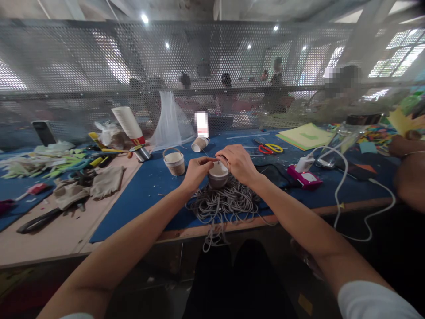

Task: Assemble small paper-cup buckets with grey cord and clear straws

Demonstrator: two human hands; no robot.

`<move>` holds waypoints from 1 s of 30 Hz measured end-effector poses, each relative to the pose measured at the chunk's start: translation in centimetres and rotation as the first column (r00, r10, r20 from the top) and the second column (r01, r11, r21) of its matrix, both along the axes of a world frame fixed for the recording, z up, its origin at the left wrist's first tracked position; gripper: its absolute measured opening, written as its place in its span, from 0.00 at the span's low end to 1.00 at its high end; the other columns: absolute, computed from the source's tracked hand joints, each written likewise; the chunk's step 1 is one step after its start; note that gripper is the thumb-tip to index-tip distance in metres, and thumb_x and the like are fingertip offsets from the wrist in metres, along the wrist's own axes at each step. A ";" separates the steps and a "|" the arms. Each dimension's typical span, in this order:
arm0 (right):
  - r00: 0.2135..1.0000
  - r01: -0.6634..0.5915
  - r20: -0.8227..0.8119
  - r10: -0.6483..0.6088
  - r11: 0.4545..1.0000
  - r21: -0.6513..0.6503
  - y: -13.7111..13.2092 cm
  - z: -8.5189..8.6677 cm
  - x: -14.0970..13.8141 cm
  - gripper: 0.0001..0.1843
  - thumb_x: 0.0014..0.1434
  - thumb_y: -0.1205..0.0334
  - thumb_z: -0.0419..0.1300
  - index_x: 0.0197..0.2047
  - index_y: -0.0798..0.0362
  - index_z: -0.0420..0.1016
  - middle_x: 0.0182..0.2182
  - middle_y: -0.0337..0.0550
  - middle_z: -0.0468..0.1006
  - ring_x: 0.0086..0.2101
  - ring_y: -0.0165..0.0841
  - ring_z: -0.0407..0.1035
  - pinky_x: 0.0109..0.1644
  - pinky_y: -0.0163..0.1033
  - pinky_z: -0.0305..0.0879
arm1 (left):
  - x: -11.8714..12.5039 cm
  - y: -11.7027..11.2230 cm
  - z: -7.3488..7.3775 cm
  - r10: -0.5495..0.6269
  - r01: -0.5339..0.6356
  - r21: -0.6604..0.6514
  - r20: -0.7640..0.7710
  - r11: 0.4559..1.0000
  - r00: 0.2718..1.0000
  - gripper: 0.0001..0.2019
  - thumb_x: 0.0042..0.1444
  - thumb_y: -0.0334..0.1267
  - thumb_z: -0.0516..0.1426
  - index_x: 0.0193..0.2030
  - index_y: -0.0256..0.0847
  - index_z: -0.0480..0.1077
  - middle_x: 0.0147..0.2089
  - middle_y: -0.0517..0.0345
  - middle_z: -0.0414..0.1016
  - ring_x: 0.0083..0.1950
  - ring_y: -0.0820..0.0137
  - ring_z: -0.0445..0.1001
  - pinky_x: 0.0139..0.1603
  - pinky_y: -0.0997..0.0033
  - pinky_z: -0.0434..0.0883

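Observation:
A small paper-cup basket (218, 180), wrapped in grey cord outside and whitish inside, stands upright between my hands at the table's front. My left hand (198, 170) pinches at its left rim, thumb and fingertips together. From the other side my right hand (238, 161) curls over the far rim, its fingertips meeting the left ones. Part of a thin curved handle shows beside the right fingers. Just what lies between the fingertips is hidden. Beneath the basket spreads a tangled heap of grey cord (229, 201), some strands hanging over the table edge.
To the left stand a finished-looking beige basket (174, 164), a tipped cup (200, 145) and stacked paper cups (126, 123). Gloves (106, 181) lie farther left. Scissors (270, 148), a pink power adapter (304, 176) and a glass bottle (341, 141) are on the right, near another person's arm (411, 177).

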State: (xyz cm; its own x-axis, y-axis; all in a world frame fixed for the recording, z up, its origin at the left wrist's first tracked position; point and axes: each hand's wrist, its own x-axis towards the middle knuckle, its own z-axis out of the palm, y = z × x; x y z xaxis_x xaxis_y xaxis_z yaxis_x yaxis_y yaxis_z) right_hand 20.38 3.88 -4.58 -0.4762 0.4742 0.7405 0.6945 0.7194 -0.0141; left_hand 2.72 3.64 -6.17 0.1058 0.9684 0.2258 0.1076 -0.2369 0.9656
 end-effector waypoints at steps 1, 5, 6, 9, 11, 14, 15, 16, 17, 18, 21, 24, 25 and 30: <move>1.000 0.001 0.003 -0.001 1.000 0.004 0.0 0.0 0.0 0.10 0.69 0.64 0.52 0.44 0.54 0.75 0.38 0.46 0.80 0.41 0.37 0.71 0.51 0.44 0.60 | -0.1 0.1 -0.1 -0.016 0.017 -0.013 0.005 1.000 1.000 0.17 0.45 0.35 0.57 0.40 0.34 0.81 0.30 0.57 0.77 0.31 0.70 0.68 0.33 0.73 0.61; 1.000 0.001 0.004 -0.001 1.000 0.001 0.2 -0.1 0.2 0.11 0.70 0.64 0.51 0.44 0.54 0.75 0.38 0.46 0.80 0.41 0.37 0.71 0.51 0.44 0.60 | -0.7 0.2 0.0 -0.110 0.110 -0.063 0.013 0.992 0.994 0.20 0.45 0.35 0.56 0.45 0.35 0.80 0.33 0.55 0.78 0.35 0.67 0.71 0.36 0.70 0.64; 1.000 0.000 0.002 0.000 1.000 -0.002 0.2 -0.1 0.2 0.11 0.70 0.64 0.51 0.44 0.54 0.75 0.38 0.46 0.80 0.41 0.37 0.71 0.51 0.44 0.60 | -0.8 0.1 0.2 -0.143 0.143 -0.078 0.014 0.987 0.990 0.21 0.45 0.35 0.56 0.47 0.35 0.79 0.35 0.54 0.79 0.37 0.66 0.72 0.37 0.69 0.64; 1.000 0.005 -0.004 -0.005 1.000 -0.004 0.3 -0.2 0.3 0.11 0.70 0.63 0.52 0.44 0.54 0.75 0.38 0.46 0.80 0.41 0.37 0.71 0.51 0.45 0.60 | -1.4 -0.1 1.0 -0.255 0.255 -0.134 0.014 0.958 0.967 0.23 0.46 0.35 0.57 0.51 0.37 0.77 0.43 0.52 0.79 0.45 0.63 0.72 0.43 0.67 0.65; 1.000 0.010 -0.002 -0.010 1.000 -0.003 0.4 -0.2 0.3 0.10 0.69 0.63 0.52 0.44 0.54 0.75 0.38 0.46 0.80 0.41 0.37 0.71 0.51 0.44 0.60 | -1.8 -0.1 1.6 -0.345 0.341 -0.169 0.006 0.924 0.938 0.24 0.47 0.34 0.58 0.53 0.38 0.75 0.49 0.50 0.77 0.50 0.61 0.71 0.47 0.65 0.65; 1.000 0.016 0.000 -0.016 1.000 -0.008 0.4 -0.2 0.3 0.10 0.69 0.63 0.53 0.43 0.54 0.75 0.37 0.47 0.80 0.41 0.37 0.71 0.51 0.44 0.60 | -2.4 0.1 2.0 -0.460 0.457 -0.181 0.025 0.871 0.887 0.24 0.47 0.34 0.60 0.54 0.38 0.74 0.54 0.48 0.75 0.53 0.59 0.71 0.52 0.62 0.65; 1.000 0.017 -0.001 -0.017 1.000 -0.009 0.4 -0.3 0.3 0.10 0.69 0.63 0.53 0.44 0.54 0.75 0.38 0.47 0.80 0.41 0.37 0.71 0.51 0.44 0.60 | -2.6 0.2 2.0 -0.489 0.486 -0.178 0.029 0.855 0.872 0.24 0.47 0.34 0.61 0.54 0.38 0.74 0.54 0.48 0.75 0.54 0.59 0.71 0.54 0.61 0.65; 1.000 0.018 -0.001 -0.018 1.000 -0.009 0.4 -0.3 0.3 0.10 0.69 0.64 0.52 0.44 0.54 0.75 0.38 0.47 0.80 0.41 0.37 0.71 0.51 0.44 0.60 | -2.7 0.3 2.0 -0.512 0.509 -0.172 0.028 0.843 0.858 0.24 0.47 0.34 0.62 0.54 0.38 0.73 0.55 0.47 0.75 0.54 0.59 0.71 0.55 0.60 0.64; 1.000 0.018 -0.001 -0.018 1.000 -0.007 0.4 -0.3 0.3 0.10 0.69 0.64 0.52 0.44 0.54 0.75 0.38 0.47 0.80 0.41 0.37 0.71 0.51 0.44 0.60 | -2.7 0.4 1.9 -0.529 0.526 -0.163 0.024 0.835 0.848 0.25 0.47 0.34 0.63 0.55 0.38 0.73 0.55 0.47 0.74 0.55 0.58 0.71 0.57 0.59 0.64; 1.000 0.020 -0.001 -0.020 1.000 -0.006 0.4 -0.3 0.3 0.10 0.69 0.64 0.52 0.44 0.54 0.75 0.38 0.47 0.80 0.42 0.37 0.71 0.52 0.44 0.60 | -2.8 0.5 1.8 -0.543 0.538 -0.153 0.015 0.829 0.840 0.25 0.47 0.33 0.64 0.55 0.39 0.73 0.56 0.47 0.74 0.56 0.58 0.71 0.59 0.58 0.63; 1.000 0.024 -0.001 -0.024 1.000 -0.006 0.5 -0.4 0.3 0.10 0.69 0.63 0.53 0.44 0.54 0.75 0.38 0.46 0.80 0.41 0.37 0.71 0.51 0.44 0.60 | -2.8 0.7 1.6 -0.563 0.557 -0.132 -0.012 0.820 0.826 0.28 0.45 0.33 0.66 0.56 0.39 0.71 0.57 0.46 0.74 0.58 0.58 0.70 0.61 0.56 0.62; 1.000 0.016 -0.004 -0.016 1.000 0.001 0.5 -0.4 0.4 0.10 0.69 0.63 0.53 0.44 0.54 0.75 0.38 0.45 0.80 0.41 0.37 0.71 0.51 0.44 0.60 | -2.6 0.6 1.5 -0.560 0.553 -0.130 -0.022 0.823 0.828 0.30 0.44 0.32 0.67 0.57 0.39 0.70 0.58 0.45 0.74 0.59 0.58 0.70 0.61 0.55 0.63; 1.000 0.013 -0.006 -0.013 1.000 0.004 0.5 -0.4 0.4 0.10 0.69 0.63 0.52 0.44 0.54 0.75 0.38 0.45 0.80 0.41 0.37 0.71 0.51 0.44 0.60 | -2.6 0.5 1.5 -0.556 0.549 -0.126 -0.025 0.826 0.831 0.30 0.44 0.32 0.67 0.57 0.39 0.70 0.57 0.45 0.74 0.59 0.58 0.70 0.60 0.55 0.64; 1.000 0.008 -0.014 -0.008 1.000 -0.009 0.4 -0.4 0.6 0.11 0.70 0.63 0.51 0.44 0.53 0.75 0.38 0.46 0.80 0.41 0.37 0.71 0.52 0.45 0.60 | -2.4 0.2 1.7 -0.524 0.519 -0.093 -0.054 0.850 0.850 0.29 0.43 0.33 0.68 0.55 0.39 0.72 0.56 0.45 0.75 0.57 0.58 0.72 0.59 0.55 0.65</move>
